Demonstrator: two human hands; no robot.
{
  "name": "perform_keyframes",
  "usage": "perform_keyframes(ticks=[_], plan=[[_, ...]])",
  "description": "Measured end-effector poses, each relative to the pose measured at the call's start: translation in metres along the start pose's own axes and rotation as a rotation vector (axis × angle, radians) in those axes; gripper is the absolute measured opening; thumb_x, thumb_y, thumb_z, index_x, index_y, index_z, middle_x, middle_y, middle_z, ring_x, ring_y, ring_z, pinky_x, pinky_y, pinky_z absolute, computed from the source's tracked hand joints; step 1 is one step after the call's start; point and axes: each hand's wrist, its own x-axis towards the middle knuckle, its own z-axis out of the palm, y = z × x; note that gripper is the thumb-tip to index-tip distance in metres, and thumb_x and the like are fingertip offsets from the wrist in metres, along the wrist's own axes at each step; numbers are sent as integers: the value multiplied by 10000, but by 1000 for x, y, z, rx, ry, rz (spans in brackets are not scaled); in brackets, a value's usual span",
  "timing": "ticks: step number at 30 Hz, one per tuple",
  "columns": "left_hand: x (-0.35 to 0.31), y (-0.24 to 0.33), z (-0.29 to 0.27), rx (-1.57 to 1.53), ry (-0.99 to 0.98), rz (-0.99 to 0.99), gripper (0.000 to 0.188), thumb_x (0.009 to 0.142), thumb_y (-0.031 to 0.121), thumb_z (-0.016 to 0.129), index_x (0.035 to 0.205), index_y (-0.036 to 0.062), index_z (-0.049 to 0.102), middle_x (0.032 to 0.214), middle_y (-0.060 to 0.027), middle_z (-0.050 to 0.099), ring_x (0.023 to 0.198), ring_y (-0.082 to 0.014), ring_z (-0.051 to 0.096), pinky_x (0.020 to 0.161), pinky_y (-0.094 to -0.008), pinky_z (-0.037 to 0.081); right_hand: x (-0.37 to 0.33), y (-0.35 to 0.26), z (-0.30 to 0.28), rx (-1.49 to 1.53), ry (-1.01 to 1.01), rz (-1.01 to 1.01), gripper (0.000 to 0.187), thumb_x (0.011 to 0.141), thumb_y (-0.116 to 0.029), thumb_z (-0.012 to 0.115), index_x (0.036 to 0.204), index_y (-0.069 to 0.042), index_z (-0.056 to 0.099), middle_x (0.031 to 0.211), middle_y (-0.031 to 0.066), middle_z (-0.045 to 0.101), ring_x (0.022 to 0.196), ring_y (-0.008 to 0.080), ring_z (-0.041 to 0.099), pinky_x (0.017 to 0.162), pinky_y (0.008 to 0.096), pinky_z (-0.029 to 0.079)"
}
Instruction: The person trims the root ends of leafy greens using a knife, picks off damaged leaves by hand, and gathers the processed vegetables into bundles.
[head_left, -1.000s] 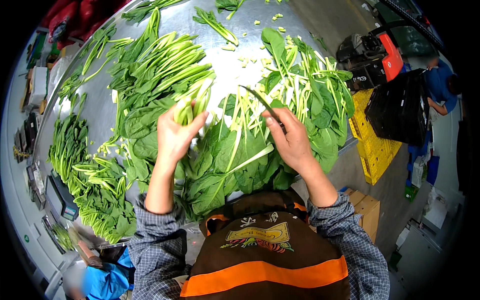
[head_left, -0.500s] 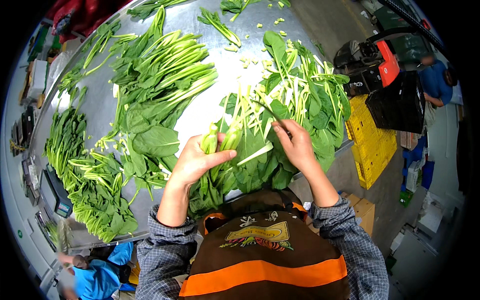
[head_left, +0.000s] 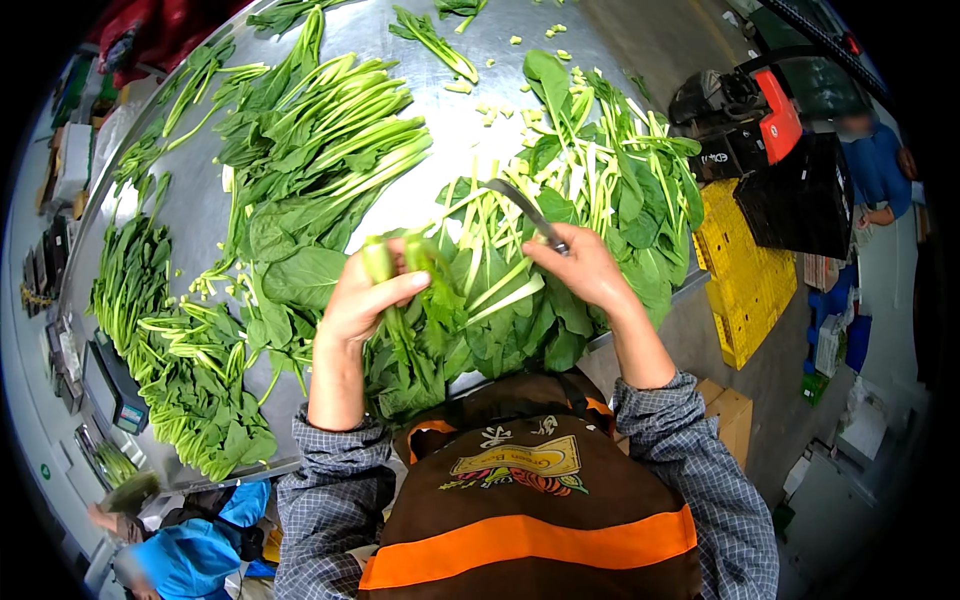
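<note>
My left hand [head_left: 350, 302] is closed around a bunch of leafy greens [head_left: 404, 345], its pale cut stems pointing away from me and the leaves hanging toward my apron. In my right hand [head_left: 588, 268] is a small knife [head_left: 522, 210] with a dark curved blade, angled to the far left over loose stalks. Under and beside it, a loose heap of greens [head_left: 640, 215] spreads to the table's right side. A thick stack of long-stemmed greens [head_left: 330, 150] lies beyond my left hand. The knife's handle is mostly hidden by my fingers.
The metal table [head_left: 355, 38] carries more bundles [head_left: 205, 420] along its left edge, beside a dark device with a small display [head_left: 122, 392]. To the right are a yellow pallet [head_left: 745, 290], a black crate [head_left: 800, 205] and an orange-and-black machine [head_left: 778, 118]. People in blue are at lower left and far right.
My left hand has moved left with the bunch, away from the knife. My right hand has shifted slightly left, and the blade now shows more fully.
</note>
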Motion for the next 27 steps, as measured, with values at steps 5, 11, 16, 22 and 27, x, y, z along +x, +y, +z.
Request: perform_keyframes(ticks=[5,11,16,22,27], plan=[[-19,5,-43,-418,-152,437,370,724,327,759,962,80,622,861,-15,491,821,-151,473,686,-291,406,4,15,-14,-491,212,96,331,811,-311,743,983,-48,640,850,106,641,789,309,643,703,438,497],[18,44,-48,-77,323,216,320,827,161,727,1054,5,564,867,-60,603,707,-172,611,669,-331,551,12,6,-13,-339,442,-18,350,812,-212,756,1092,-52,619,882,74,617,776,246,627,659,377,501],[135,29,-42,1175,690,297,277,748,188,773,982,55,708,931,-152,713,835,-313,691,761,-401,536,17,3,-1,-181,295,-121,197,872,-200,702,968,-28,684,756,52,613,630,188,584,575,328,468],[197,44,-61,1656,397,-155,416,678,259,798,1059,116,707,998,-178,706,957,-342,672,829,-436,535,7,6,6,-91,284,-177,190,844,-169,719,966,-28,685,800,126,645,673,282,629,598,365,483],[148,43,-71,1514,470,172,511,687,231,783,1131,3,673,906,-229,697,864,-340,689,784,-432,534,7,8,7,38,309,-103,174,860,-164,721,974,-34,695,767,70,647,652,183,609,605,303,476]])
